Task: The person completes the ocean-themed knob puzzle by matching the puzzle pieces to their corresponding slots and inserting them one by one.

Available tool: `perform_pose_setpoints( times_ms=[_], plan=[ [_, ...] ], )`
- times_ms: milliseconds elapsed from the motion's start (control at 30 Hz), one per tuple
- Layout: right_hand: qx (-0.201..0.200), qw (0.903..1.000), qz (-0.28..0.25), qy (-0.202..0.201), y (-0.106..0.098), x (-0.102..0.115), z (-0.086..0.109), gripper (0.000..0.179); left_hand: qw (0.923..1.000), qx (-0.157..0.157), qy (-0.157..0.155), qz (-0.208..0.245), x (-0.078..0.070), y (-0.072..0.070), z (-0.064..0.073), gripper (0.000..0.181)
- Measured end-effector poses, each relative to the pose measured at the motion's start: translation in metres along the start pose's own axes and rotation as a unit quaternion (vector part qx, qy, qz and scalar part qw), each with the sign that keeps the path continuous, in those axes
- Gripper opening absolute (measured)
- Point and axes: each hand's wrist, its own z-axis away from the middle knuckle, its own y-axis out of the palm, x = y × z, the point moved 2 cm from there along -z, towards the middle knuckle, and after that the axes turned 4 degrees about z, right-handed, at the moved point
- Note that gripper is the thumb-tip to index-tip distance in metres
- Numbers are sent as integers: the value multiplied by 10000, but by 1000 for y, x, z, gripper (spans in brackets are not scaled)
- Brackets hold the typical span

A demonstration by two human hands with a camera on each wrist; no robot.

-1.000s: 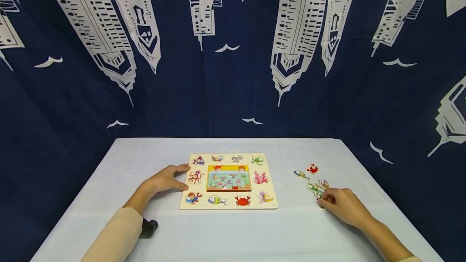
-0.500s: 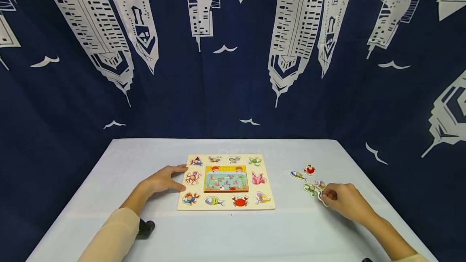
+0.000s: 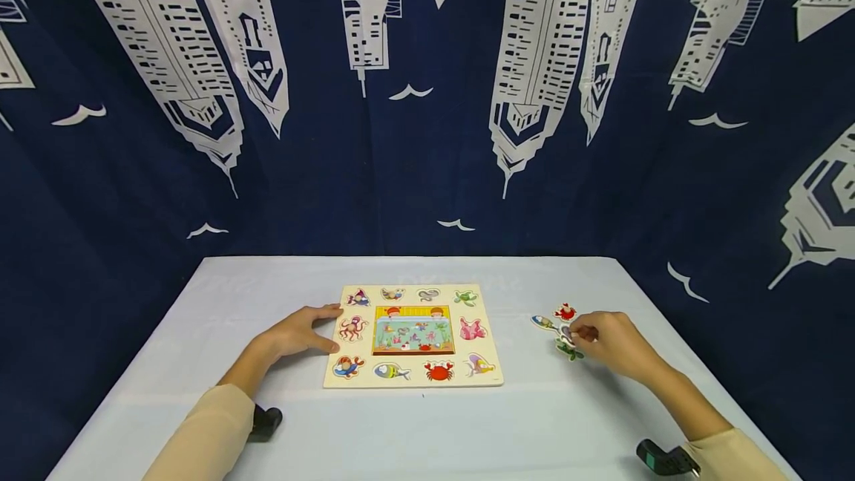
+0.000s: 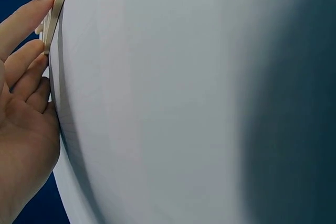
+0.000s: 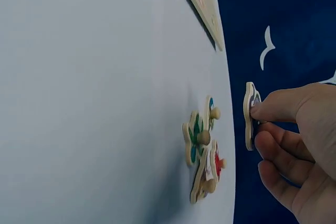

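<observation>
A wooden puzzle board (image 3: 414, 330) with sea-animal pictures around an aquarium scene lies flat on the white table. My left hand (image 3: 297, 331) rests against its left edge, fingers spread, and the left wrist view shows fingertips at the board's side (image 4: 56, 9). My right hand (image 3: 614, 344) pinches a grey-and-white puzzle piece (image 5: 249, 116) between thumb and fingers, raised over the loose pieces. Below it lie a turtle piece (image 3: 569, 349), a blue-and-yellow fish piece (image 3: 544, 323) and a red crab piece (image 3: 564, 312). A brownish knobbed piece (image 5: 199, 182) shows beside them in the right wrist view.
The white table (image 3: 401, 436) ends at a dark blue curtain (image 3: 374, 184) printed with white buildings and birds. A black device (image 3: 265, 424) sits under the left wrist, and another black device (image 3: 668, 459) is at the right wrist.
My right hand has lifted the grey-and-white puzzle piece off the group and moved it up and slightly left. My left hand stays at the board's edge; the head view has shifted slightly.
</observation>
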Motion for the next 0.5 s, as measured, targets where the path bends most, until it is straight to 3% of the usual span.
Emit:
perform_pose_setpoints(
  times_ms=[267,500],
  plan=[
    [94,9995,-15,-310,7,10,-22,13,10000,40,13,-1,0,1,-1,85],
    [359,9992,-36,-181,8,21,-40,11,10000,-9,-57,-20,2,0,-2,84]
  ],
)
